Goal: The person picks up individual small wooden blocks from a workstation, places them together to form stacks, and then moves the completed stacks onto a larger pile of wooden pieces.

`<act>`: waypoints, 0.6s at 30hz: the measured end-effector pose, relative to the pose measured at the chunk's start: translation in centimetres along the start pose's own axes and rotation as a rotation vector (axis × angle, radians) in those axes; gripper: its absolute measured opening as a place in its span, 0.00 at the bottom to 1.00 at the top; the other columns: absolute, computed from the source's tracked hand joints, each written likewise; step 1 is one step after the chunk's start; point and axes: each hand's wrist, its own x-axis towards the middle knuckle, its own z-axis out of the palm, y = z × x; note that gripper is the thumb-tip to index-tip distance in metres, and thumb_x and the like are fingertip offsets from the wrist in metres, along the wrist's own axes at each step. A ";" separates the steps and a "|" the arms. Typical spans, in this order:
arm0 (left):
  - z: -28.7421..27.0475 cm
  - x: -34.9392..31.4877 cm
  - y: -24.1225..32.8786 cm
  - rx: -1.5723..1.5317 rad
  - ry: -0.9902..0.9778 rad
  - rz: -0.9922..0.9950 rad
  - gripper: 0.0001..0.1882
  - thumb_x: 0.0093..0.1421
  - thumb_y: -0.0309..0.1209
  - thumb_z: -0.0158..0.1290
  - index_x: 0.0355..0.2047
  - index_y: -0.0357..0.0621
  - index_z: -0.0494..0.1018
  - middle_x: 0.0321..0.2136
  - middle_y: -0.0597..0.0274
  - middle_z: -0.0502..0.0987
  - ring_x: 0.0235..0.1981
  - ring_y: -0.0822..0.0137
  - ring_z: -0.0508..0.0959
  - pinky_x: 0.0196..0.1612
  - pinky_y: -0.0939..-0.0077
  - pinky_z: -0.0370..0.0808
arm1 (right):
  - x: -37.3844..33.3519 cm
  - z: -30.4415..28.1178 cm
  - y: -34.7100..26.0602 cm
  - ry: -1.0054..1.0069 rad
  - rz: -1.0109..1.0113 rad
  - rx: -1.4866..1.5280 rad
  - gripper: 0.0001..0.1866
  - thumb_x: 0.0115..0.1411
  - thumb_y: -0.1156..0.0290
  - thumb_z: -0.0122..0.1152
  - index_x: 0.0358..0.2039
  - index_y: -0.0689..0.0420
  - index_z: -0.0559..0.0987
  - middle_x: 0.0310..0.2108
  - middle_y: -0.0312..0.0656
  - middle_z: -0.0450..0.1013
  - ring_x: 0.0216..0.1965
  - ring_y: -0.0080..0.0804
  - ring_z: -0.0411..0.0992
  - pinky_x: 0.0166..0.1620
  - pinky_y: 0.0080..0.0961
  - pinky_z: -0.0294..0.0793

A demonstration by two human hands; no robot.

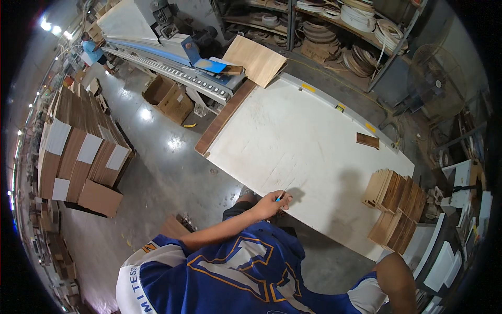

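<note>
My left hand (pixel 271 204) is closed at the near edge of the white worktable (pixel 293 136), its forearm reaching in from the lower left. From between its fingers shows a small, slim blue object (pixel 279 198), too small to tell its kind. Of my right arm only the bent upper part (pixel 396 277) shows at the lower right; the hand is out of the picture. On the table's right end stand stacks of wood-grain panels (pixel 392 201), nearest that arm. A single small brown board (pixel 367 140) lies by the far edge.
A light wood panel (pixel 256 60) rests across the table's far left corner, beside a machine with a roller conveyor (pixel 172 68). A cardboard box (pixel 167 99) sits on the floor. Tall stacks of boards (pixel 83 152) stand left. Behind are shelves of coiled edging (pixel 361 21) and a fan (pixel 436 78).
</note>
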 end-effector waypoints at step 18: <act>-11.5 6.0 5.3 -0.189 -0.058 -0.005 0.17 0.74 0.38 0.54 0.55 0.39 0.75 0.31 0.68 0.80 0.18 0.83 0.62 0.20 0.83 0.58 | 9.3 -10.8 6.5 0.483 0.288 -0.001 0.24 0.63 0.56 0.60 0.13 0.51 0.69 0.17 0.36 0.64 0.20 0.34 0.66 0.26 0.33 0.68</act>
